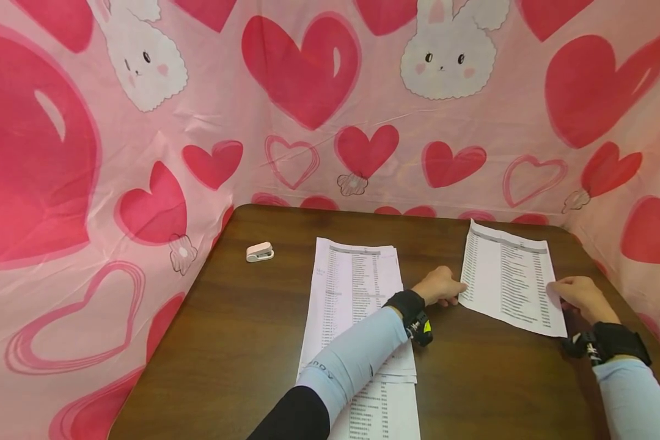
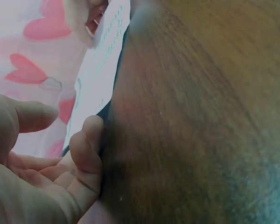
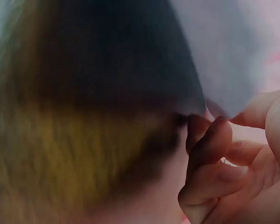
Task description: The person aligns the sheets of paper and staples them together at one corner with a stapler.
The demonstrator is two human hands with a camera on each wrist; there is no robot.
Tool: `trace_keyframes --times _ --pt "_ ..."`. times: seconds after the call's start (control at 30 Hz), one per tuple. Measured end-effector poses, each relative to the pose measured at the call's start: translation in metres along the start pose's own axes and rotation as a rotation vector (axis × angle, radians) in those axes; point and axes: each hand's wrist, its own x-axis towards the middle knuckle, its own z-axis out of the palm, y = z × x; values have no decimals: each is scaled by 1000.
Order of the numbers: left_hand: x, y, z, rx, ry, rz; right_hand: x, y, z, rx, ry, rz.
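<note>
A printed sheet of paper point(image 1: 508, 275) is tilted up over the right part of the table. My right hand point(image 1: 583, 296) pinches its right edge between thumb and fingers; the right wrist view shows those fingers point(image 3: 210, 140) at the paper's edge. At the sheet's left edge is my left hand point(image 1: 439, 286). In the left wrist view, the left thumb point(image 2: 37, 115) stands apart from the bent fingers, whose tips lie beside the near edge of the sheet point(image 2: 95, 74). Under my left forearm lies a stack of printed sheets point(image 1: 357, 287), partly hidden by the sleeve.
A small white and pink stapler point(image 1: 260, 252) sits at the table's far left. Brown wood shows on the table point(image 1: 242, 342) around the papers. A pink cloth with hearts and rabbits point(image 1: 308, 91) hangs around the back and sides.
</note>
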Motion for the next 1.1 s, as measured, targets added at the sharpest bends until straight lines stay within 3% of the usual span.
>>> trace_keyframes --times 0.2,0.37,0.6,0.9,1.1 --pt "2 -2 1 70 28 -2 -3 -5 2 108 -49 2" --pt "6 -4 -1 163 66 10 -5 -13 3 128 -25 -1" --pt "6 -11 -8 111 58 45 -7 -21 1 147 -15 -16" --pt "-7 -13 -39 102 -41 117 -15 -39 0 152 52 -88" --pt "-13 -10 -60 67 -100 197 -21 -47 2 246 26 -133"
